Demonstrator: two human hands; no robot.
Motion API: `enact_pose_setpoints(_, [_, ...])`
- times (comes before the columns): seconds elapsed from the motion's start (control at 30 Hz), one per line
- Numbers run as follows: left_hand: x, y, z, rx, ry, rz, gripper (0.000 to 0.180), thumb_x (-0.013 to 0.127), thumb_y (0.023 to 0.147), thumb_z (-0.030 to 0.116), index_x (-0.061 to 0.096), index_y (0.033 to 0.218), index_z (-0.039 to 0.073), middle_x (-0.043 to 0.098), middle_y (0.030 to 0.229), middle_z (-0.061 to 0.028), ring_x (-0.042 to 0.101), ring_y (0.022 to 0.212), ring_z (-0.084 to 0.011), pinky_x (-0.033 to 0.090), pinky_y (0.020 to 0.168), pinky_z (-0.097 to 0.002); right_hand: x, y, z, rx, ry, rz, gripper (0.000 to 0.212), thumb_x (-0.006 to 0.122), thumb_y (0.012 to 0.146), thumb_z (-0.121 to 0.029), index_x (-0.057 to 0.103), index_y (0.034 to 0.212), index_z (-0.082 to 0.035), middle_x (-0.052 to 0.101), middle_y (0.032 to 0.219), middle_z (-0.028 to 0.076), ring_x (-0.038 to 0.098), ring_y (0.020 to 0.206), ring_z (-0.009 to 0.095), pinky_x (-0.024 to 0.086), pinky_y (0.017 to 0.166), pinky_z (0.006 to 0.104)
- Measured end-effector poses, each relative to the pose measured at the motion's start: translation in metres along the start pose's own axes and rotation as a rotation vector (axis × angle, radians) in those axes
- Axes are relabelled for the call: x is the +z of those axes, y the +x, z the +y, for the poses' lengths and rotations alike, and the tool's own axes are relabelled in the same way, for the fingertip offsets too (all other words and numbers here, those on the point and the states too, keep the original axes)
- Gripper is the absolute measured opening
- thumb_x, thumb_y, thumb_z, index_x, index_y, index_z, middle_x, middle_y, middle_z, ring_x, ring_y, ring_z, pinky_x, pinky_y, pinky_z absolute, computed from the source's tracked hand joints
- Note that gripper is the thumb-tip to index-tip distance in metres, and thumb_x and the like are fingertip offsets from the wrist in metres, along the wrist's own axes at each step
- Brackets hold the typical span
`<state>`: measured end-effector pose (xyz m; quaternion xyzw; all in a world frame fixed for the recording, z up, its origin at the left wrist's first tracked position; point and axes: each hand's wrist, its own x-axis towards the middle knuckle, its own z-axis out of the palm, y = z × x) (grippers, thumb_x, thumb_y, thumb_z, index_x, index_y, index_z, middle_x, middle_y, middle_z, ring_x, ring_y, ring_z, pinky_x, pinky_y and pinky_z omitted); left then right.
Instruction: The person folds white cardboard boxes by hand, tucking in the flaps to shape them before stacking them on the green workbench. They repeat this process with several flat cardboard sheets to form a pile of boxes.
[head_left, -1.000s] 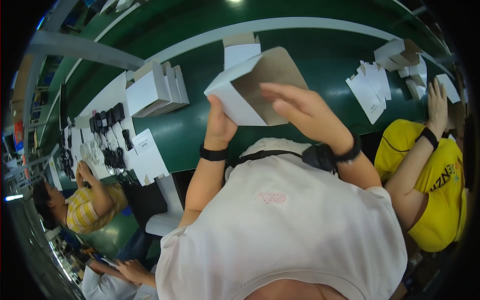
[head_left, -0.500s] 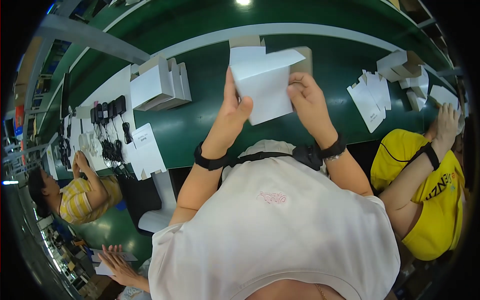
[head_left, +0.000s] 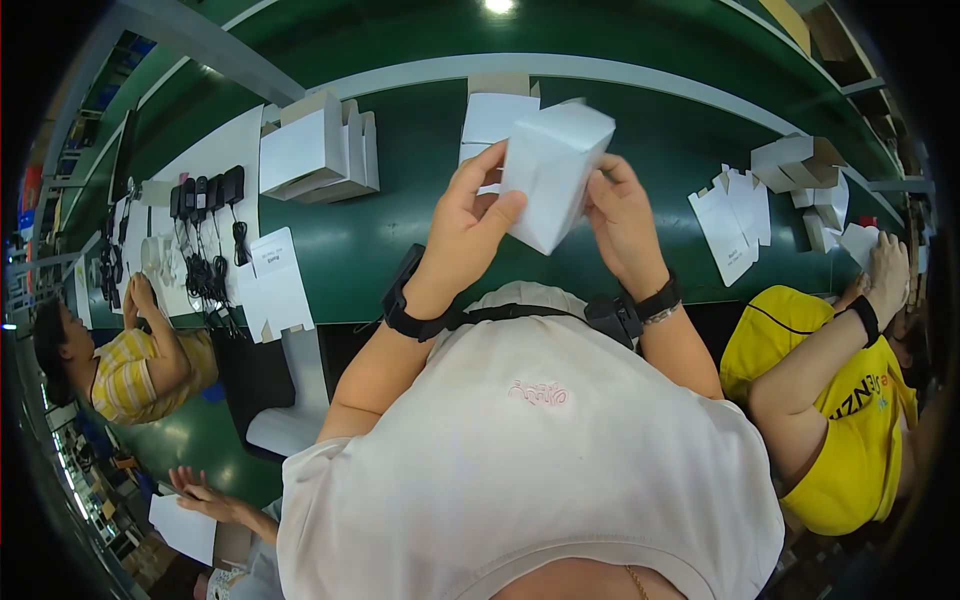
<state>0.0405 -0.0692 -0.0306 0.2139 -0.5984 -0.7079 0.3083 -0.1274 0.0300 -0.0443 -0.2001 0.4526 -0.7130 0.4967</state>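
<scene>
Above the green table I hold a white cardboard box [head_left: 552, 178] in both hands, tilted so that a lower corner points toward me. My left hand [head_left: 474, 215] grips its left side, thumb on the near face and fingers partly hidden behind. On the right edge, the fingers and thumb of my right hand [head_left: 620, 205] close on the box. Just behind the left hand, another white box [head_left: 497, 118] rests on the table, partly covered by the held one.
Several white boxes [head_left: 305, 155] stand at the left, beside black power adapters [head_left: 205, 195] with cables. Flat unfolded cartons [head_left: 277, 285] lie at the table's near left edge, and more [head_left: 728, 230] at the right. People work at both sides, one in a yellow shirt [head_left: 850, 430].
The box has turned in my hands from a broad face with a raised flap to a narrower, tilted view with its top folded over. My left hand has shifted slightly right.
</scene>
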Motion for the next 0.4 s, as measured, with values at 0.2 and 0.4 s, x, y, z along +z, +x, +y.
enact_pose_setpoints(0.2, [-0.022, 0.003, -0.017, -0.089, -0.304, -0.061, 0.082, 0.071, 0.076, 0.014, 0.020, 0.141, 0.005, 0.042, 0.129, -0.0184, 0.045, 0.114, -0.0253, 0.042, 0.091, -0.0349, 0.014, 0.002, -0.042, -0.307, -0.961, 0.037, 0.023, 0.063, 0.082, -0.010, 0.060, 0.101, 0.002, 0.064, 0.090, 0.007, 0.060, 0.081, 0.014, 0.046, 0.072, 0.0250])
enact_pose_setpoints(0.4, [-0.028, 0.021, -0.042, -0.391, -0.385, -0.053, 0.091, 0.070, 0.079, 0.027, 0.009, 0.143, 0.007, 0.044, 0.129, -0.0175, 0.043, 0.118, -0.0284, 0.034, 0.101, -0.0389, 0.031, 0.014, -0.052, -1.027, -1.288, 0.114, 0.021, 0.060, 0.081, -0.007, 0.064, 0.101, -0.005, 0.065, 0.099, 0.010, 0.059, 0.090, 0.025, 0.044, 0.084, 0.0343])
